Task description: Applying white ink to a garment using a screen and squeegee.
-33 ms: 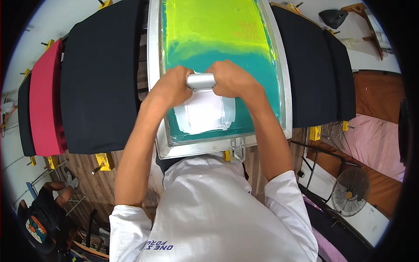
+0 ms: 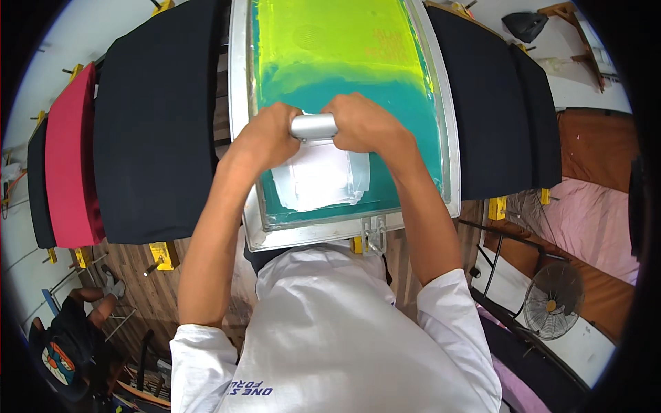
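A silver-handled squeegee (image 2: 313,126) lies across a framed printing screen (image 2: 451,158) in front of me. My left hand (image 2: 270,134) is closed round the left end of its handle. Round the right end, my right hand (image 2: 365,124) is closed too, and bare metal shows between the two fists. The squeegee's blade is mostly hidden under the hands. On the near side of it, white ink (image 2: 320,180) covers a patch of the screen. The mesh is teal (image 2: 413,103) around the hands and bright yellow-green (image 2: 337,34) at the far end.
Boards covered in black cloth (image 2: 158,131) and red cloth (image 2: 71,158) stand at the left, with more black boards (image 2: 492,110) at the right. A metal clamp (image 2: 374,236) sits at the screen's near edge. A fan (image 2: 553,303) stands lower right; another person (image 2: 65,344) is lower left.
Both hands and the squeegee appear very slightly further left and up in the picture. The grip is the same.
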Available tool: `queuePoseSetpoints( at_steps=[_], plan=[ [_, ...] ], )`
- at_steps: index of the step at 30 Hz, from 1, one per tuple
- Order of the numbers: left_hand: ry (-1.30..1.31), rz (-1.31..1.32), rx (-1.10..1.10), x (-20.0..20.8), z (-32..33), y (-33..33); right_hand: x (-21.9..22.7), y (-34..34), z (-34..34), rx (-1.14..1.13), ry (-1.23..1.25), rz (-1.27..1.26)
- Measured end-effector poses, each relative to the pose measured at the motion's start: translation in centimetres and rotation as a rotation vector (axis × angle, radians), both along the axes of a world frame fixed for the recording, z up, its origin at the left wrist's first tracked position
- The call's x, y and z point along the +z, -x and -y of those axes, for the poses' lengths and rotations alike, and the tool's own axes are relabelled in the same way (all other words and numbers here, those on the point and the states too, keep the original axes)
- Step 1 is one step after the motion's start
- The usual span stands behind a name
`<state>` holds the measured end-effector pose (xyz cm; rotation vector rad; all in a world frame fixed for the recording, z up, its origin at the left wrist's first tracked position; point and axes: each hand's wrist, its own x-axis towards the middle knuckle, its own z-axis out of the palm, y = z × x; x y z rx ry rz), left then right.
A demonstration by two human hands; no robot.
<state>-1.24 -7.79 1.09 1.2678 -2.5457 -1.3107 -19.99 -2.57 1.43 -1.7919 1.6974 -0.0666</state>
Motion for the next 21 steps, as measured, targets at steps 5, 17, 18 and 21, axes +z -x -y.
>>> queuePoseSetpoints(
  at_steps=[5, 17, 18, 21],
  plan=[
    [-0.05, 0.074, 0.002, 1.0, 0.5, 0.6, 0.8, 0.1, 0.5, -0.003, -0.061, 0.031],
    [-0.026, 0.14, 0.045, 0.6, -0.1, 0.6, 0.9, -0.1, 0.5, -0.003, -0.1, -0.005],
    [-0.018, 0.135, 0.049, 0.7, -0.3, 0.6, 1.0, -0.2, 0.4, -0.001, -0.097, -0.003],
    [-0.008, 0.117, 0.048, 0.7, -0.6, 0.5, 1.1, -0.3, 0.0, -0.005, -0.108, -0.035]
  ],
)
